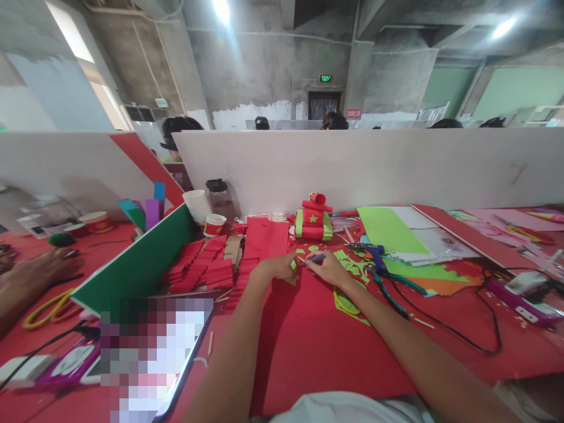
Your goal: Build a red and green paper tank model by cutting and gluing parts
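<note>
My left hand (282,266) is closed near the middle of the red table (308,346), with a small green piece (293,265) at its fingertips. Close beside it on the right, my right hand (325,268) is closed round a dark blue pen-like tool (316,257). The tool's tip points left, toward the green piece. Behind both hands stands a red and green paper model (313,218) with a star on its front and rolled red tubes on top. Green paper scraps (352,264) lie right of my right hand.
Stacked red paper strips (207,264), a green divider (132,261) and a tablet (176,358) are on the left. Pliers (390,282), a blue glue gun (374,254) and its cable lie right. Another person's hand (44,270) is at far left.
</note>
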